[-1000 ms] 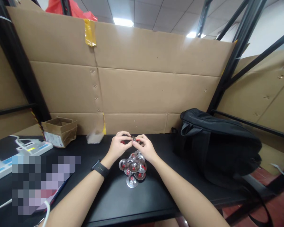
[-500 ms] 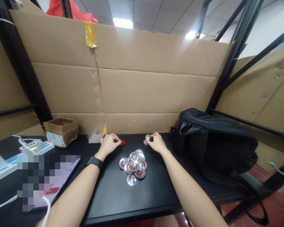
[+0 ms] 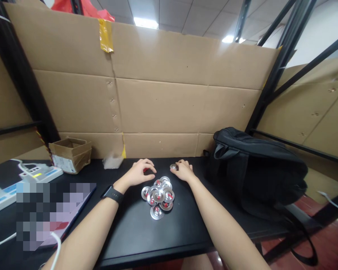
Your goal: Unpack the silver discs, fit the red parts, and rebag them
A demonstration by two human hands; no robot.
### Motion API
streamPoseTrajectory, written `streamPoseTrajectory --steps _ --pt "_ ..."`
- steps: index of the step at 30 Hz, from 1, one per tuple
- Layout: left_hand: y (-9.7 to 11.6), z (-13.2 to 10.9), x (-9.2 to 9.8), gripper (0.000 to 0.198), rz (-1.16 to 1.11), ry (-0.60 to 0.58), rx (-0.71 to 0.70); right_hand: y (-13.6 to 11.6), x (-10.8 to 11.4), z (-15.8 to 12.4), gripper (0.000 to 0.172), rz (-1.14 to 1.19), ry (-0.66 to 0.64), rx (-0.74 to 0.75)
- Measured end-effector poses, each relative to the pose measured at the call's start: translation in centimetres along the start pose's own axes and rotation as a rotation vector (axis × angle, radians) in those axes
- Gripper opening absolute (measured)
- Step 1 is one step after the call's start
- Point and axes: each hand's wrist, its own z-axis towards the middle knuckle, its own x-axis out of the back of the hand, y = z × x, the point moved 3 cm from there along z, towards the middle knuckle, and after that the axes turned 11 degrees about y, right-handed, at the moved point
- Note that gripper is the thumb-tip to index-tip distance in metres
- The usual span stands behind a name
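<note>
My right hand (image 3: 184, 169) is closed on a small silver finger cymbal (image 3: 174, 167), gripped at its edge between thumb and fingers, low over the black table. My left hand (image 3: 142, 172) is opposite, with thumb and fingers apart. A scrap of red cord (image 3: 145, 170) shows through the gap between them; whether the hand touches it is unclear. Nearer to me lies a heap of several shiny finger cymbals (image 3: 159, 195), each a domed disc, with red cord showing at many of their centres. They overlap one another.
A black bag (image 3: 259, 172) stands on the right. At left are an open cardboard box (image 3: 70, 153), a clear plastic bag (image 3: 113, 162), a white power strip (image 3: 49, 173) and a blurred flat item (image 3: 59, 221). A cardboard wall (image 3: 160, 108) closes off the back.
My left hand has shifted right and its fingers have parted, now partly covering the red cord. My right hand has tipped the cymbal flatter and lower.
</note>
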Motion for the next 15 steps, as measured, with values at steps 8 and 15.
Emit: streamPoseTrajectory --steps 8,15 --pt "2.3 -0.3 -1.5 0.01 0.011 -0.11 -0.073 -1.1 1.5 -0.2 0.046 0.092 0.105 0.063" --pt "1.6 -0.3 -2.0 0.005 0.038 -0.129 -0.062 -3.6 2.8 -1.1 0.028 0.296 0.185 0.228"
